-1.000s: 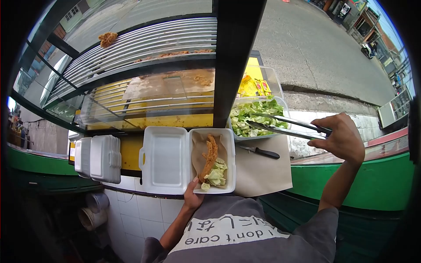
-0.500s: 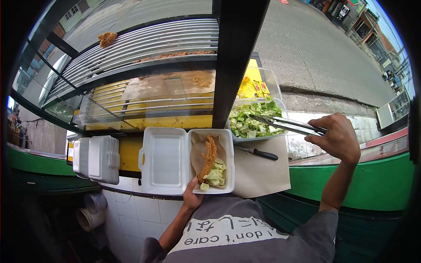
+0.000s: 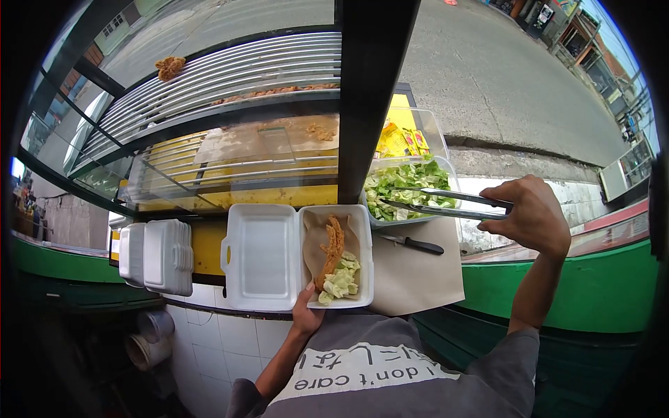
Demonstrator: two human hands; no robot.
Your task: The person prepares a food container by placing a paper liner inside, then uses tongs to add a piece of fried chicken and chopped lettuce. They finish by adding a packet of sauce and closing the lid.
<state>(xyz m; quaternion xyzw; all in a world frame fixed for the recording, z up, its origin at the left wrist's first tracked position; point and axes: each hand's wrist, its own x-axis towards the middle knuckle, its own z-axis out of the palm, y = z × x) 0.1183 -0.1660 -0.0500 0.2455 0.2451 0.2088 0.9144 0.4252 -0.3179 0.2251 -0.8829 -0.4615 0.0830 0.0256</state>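
An open white foam box (image 3: pixel 261 258) lies at the counter's front, its lid half to the left. Fried chicken (image 3: pixel 334 247) and chopped lettuce (image 3: pixel 340 280) rest on brown paper in its right half. My left hand (image 3: pixel 306 313) grips the near edge of that box by the chicken. On the right, my right hand (image 3: pixel 531 214) is closed on metal tongs (image 3: pixel 453 203). The tongs' tips are parted over the lettuce in a clear plastic tub (image 3: pixel 411 221); nothing shows between them.
Stacked foam boxes (image 3: pixel 167 256) stand at the left. A knife (image 3: pixel 410 243) lies on brown paper (image 3: pixel 425 275) below the tub. Yellow sachets (image 3: pixel 404 141) sit behind the lettuce. A glass display case with a black post (image 3: pixel 369 90) rises at the back.
The tongs have opened wider, and their tips have shifted slightly left and down over the lettuce. My right hand has turned a little. My left hand still holds the box.
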